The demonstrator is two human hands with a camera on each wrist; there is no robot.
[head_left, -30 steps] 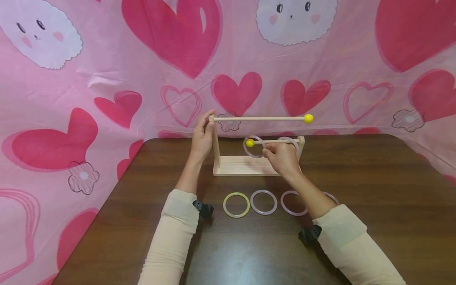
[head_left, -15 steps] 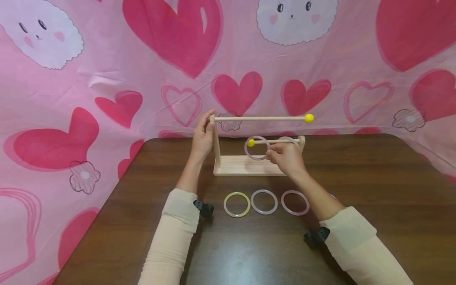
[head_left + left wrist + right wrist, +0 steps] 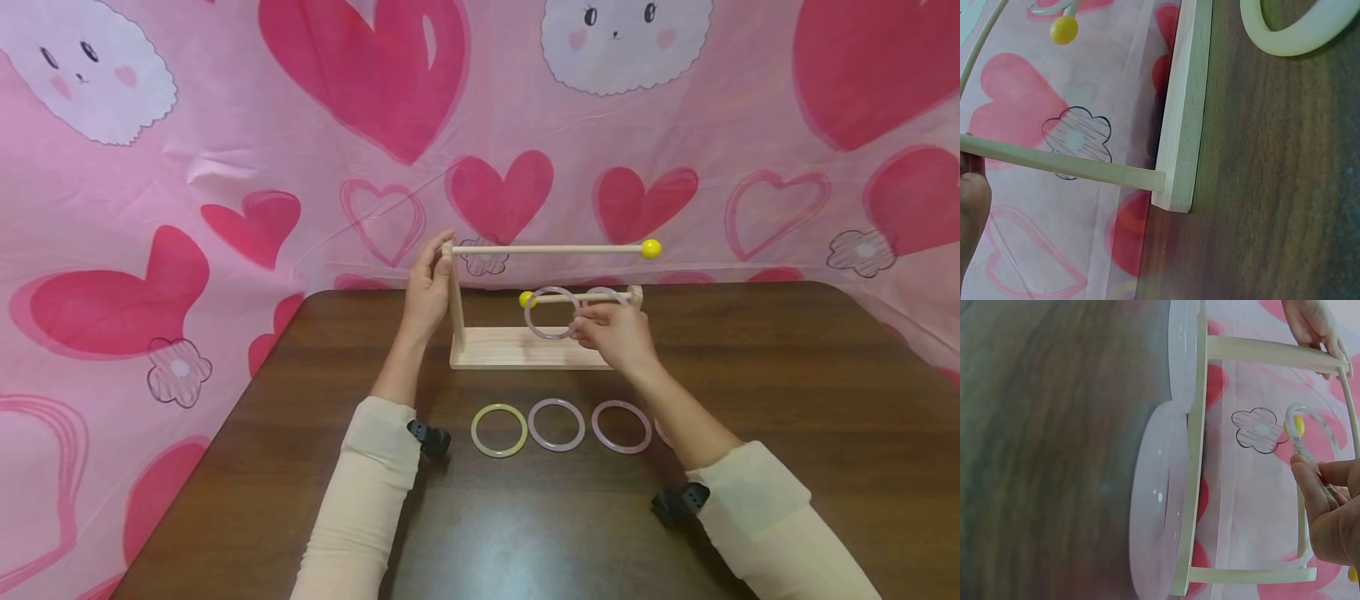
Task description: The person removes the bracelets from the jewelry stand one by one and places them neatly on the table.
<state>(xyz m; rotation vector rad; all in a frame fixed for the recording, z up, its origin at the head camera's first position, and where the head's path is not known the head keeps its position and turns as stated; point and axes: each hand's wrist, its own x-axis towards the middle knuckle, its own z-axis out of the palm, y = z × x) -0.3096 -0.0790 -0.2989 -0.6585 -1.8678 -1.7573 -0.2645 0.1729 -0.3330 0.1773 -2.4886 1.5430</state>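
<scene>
My left hand point(image 3: 427, 292) holds the top of the left post of a wooden stand point(image 3: 510, 348). The thumb lies on the post's near side. With thumb and fingers, my right hand point(image 3: 618, 337) pinches a translucent purple ring point(image 3: 552, 337) at its right edge. This ring appears to be around the stand's lower rod, just right of its yellow end ball point(image 3: 527, 299). A second pale ring point(image 3: 606, 290) hangs on that rod near the right post, partly behind my right hand. The upper rod point(image 3: 547, 250) carries no ring and ends in a yellow ball point(image 3: 651, 249).
On the brown table point(image 3: 300, 500), a yellow ring point(image 3: 498, 455), a purple ring point(image 3: 556, 450) and a pinkish ring point(image 3: 622, 452) lie in a row before the stand. Another ring point(image 3: 660, 432) is mostly hidden by my right forearm. A pink heart-patterned cloth point(image 3: 315, 100) hangs behind.
My right hand has moved rightward with the pinched ring, which has shifted from around the yellow end ball to its right along the lower rod. My left hand stays on the post.
</scene>
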